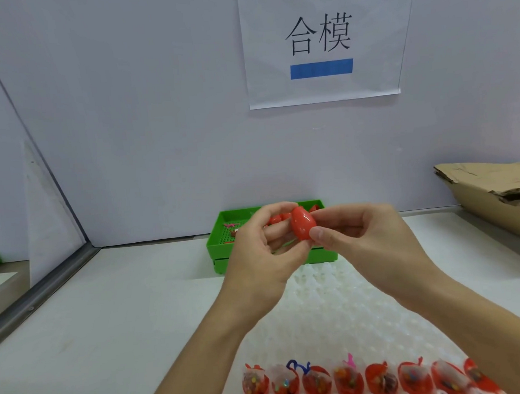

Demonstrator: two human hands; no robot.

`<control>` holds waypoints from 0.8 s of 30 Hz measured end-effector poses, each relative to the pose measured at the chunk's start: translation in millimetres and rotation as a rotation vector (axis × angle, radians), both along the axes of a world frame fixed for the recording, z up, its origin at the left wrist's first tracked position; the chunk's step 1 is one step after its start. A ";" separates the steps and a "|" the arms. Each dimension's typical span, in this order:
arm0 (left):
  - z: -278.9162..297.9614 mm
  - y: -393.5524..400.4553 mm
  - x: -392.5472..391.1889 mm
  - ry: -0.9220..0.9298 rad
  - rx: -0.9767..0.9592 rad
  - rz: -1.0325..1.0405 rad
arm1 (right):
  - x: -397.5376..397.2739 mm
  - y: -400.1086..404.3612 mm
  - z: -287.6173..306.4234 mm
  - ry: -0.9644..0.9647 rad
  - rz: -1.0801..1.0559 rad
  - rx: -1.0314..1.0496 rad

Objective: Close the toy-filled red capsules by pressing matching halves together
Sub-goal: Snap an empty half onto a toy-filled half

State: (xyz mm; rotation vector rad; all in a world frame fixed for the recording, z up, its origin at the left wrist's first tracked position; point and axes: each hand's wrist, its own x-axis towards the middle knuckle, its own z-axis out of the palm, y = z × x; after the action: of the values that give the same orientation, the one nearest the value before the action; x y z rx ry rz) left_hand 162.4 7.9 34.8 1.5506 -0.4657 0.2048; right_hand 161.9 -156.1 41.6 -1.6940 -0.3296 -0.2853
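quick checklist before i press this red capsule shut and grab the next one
1. Both hands on the red capsule: left hand and right hand each have a grip on it: ok.
2. Seam fully closed: hidden by fingers: cannot tell.
3. Green strand by the left fingers clear of the seam: cannot tell.
4. Open filled halves waiting upright in the white tray: ok.
5. Spare halves in the green bin: ok.
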 end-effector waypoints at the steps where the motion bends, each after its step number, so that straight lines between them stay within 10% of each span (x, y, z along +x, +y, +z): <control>1: 0.3 0.2 -0.6 0.002 0.001 -0.007 | 0.3 -0.1 0.4 -0.004 -0.003 0.004; 16: 3.7 -2.0 -0.7 0.236 -0.447 -0.206 | -2.3 -1.2 3.1 -0.476 -0.143 -0.323; 24: 2.4 -1.5 -0.3 0.138 -0.281 0.006 | 2.8 -4.0 -1.7 -0.311 -0.030 -0.248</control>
State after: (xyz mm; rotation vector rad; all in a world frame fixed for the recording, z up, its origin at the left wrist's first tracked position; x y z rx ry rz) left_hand 162.1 6.3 37.2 1.2817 -0.3090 0.1594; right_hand 164.7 -160.2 39.9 -1.9003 -0.5896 -0.5508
